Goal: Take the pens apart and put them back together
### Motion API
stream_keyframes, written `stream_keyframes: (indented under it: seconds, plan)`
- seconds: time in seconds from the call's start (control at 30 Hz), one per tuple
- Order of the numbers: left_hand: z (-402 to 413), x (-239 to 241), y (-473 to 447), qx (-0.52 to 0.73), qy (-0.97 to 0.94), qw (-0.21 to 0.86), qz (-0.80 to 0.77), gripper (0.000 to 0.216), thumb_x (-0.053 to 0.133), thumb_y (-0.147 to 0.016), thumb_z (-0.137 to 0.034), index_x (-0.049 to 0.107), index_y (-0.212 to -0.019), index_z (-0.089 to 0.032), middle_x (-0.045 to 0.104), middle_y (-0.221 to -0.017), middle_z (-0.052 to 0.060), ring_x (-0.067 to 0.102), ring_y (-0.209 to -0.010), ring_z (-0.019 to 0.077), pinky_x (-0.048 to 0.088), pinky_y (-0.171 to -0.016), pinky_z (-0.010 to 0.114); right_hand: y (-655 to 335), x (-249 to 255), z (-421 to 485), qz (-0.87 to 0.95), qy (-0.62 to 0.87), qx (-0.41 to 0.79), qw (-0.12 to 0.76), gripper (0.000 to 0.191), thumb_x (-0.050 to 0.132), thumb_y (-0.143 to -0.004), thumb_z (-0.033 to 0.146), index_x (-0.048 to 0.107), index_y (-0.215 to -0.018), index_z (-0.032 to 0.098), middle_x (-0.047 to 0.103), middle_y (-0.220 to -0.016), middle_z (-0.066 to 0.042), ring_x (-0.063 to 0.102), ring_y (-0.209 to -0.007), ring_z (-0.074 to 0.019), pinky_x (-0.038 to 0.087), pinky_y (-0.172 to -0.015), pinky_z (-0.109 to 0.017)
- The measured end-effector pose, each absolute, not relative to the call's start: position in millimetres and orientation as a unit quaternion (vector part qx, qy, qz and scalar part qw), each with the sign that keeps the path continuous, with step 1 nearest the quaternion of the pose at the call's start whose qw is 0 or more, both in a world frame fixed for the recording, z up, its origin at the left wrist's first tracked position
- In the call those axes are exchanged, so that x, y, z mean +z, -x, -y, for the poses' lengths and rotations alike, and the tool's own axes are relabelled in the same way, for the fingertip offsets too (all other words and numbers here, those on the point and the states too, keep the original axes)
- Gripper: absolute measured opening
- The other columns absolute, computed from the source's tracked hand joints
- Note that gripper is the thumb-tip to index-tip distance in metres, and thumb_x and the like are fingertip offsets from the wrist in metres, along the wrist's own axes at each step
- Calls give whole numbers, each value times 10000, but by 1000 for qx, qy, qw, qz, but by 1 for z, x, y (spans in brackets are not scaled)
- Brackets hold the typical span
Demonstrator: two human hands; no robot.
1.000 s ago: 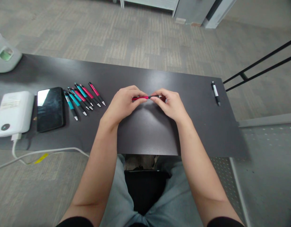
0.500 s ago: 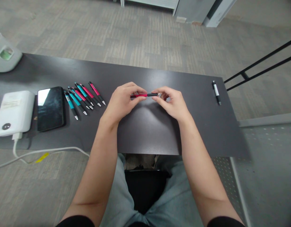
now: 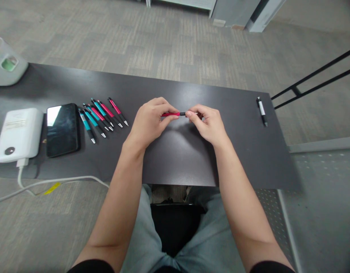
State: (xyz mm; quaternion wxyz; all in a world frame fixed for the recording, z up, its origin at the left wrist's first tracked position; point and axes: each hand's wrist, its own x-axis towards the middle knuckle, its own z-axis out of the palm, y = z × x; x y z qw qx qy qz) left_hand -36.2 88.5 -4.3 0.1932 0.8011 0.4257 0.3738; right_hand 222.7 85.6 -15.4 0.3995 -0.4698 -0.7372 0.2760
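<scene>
My left hand (image 3: 149, 123) pinches the red barrel of a red and black pen (image 3: 175, 114) just above the dark table (image 3: 177, 159). My right hand (image 3: 207, 123) grips the black tip end of the same pen, which lies level between both hands. A row of several red and teal pens (image 3: 102, 115) lies on the table to the left of my left hand.
A black phone (image 3: 63, 129) and a white power bank (image 3: 18, 132) with a white cable (image 3: 50, 182) lie at the left. A white and black pen (image 3: 261, 111) rests alone near the right edge. A pale container (image 3: 6, 66) stands at the far left corner.
Both hands lifted the pen slightly, then closed in on it again; my right fingers now cover more of the black tip end.
</scene>
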Motion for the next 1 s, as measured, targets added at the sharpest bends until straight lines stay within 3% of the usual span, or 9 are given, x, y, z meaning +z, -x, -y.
stream_keyframes:
  seconds: [0.2, 0.5, 0.63, 0.73, 0.8, 0.93, 1.0]
  plan:
    - [-90, -7, 38, 376, -807, 167, -423, 124, 877, -1105, -325, 982, -1123, -261, 878, -1106, 75, 792, -1041, 280, 623, -987, 426, -222, -15, -85, 721, 489, 306, 385, 703, 780, -1062, 964, 850, -933, 276, 813, -809, -31, 669, -736, -235, 521, -760, -393]
    - [-90, -7, 39, 347, -806, 193, -439, 163, 882, -1112, -376, 1001, -1132, -268, 853, -1044, 74, 768, -985, 275, 606, -961, 418, -224, -19, -87, 772, 486, 234, 336, 313, 820, -1160, 596, 915, -1066, 314, 841, -895, -41, 729, -854, -284, 574, -997, -465]
    - [-86, -1, 44, 342, -794, 223, -451, 143, 871, -1100, -330, 992, -1130, -260, 856, -1055, 67, 777, -971, 264, 611, -943, 403, -220, -18, -86, 776, 508, 198, 318, 207, 877, -1133, 529, 929, -1170, 332, 891, -1007, -49, 770, -970, -324, 554, -1142, -541]
    - [-86, 3, 51, 363, -771, 211, -479, 221, 850, -1082, -263, 980, -1260, -252, 828, -1104, 69, 774, -1018, 269, 630, -991, 414, -217, -19, -86, 763, 525, 198, 321, 333, 950, -1071, 476, 904, -1364, 327, 922, -1181, -72, 785, -1006, -337, 583, -1146, -555]
    - [-88, 4, 56, 380, -752, 193, -502, 288, 816, -1092, -220, 965, -1336, -251, 795, -1116, 69, 766, -1041, 271, 636, -1030, 429, -214, -21, -84, 771, 525, 206, 297, 381, 900, -1106, 414, 879, -1469, 303, 909, -1297, -103, 792, -1001, -327, 610, -1100, -537]
    - [-92, 3, 58, 388, -726, 191, -535, 263, 788, -1110, -195, 952, -1309, -244, 779, -1108, 64, 762, -1023, 255, 645, -1025, 414, -201, -23, -77, 814, 508, 178, 216, 451, 732, -1213, 318, 823, -1655, 314, 832, -1509, -151, 805, -1228, -357, 609, -1092, -522]
    - [-92, 2, 57, 381, -720, 202, -544, 237, 796, -1106, -206, 950, -1283, -240, 791, -1109, 62, 768, -1007, 248, 648, -1006, 400, -195, -22, -74, 821, 507, 167, 201, 409, 713, -1226, 303, 850, -1611, 331, 818, -1528, -147, 790, -1315, -365, 609, -1087, -507]
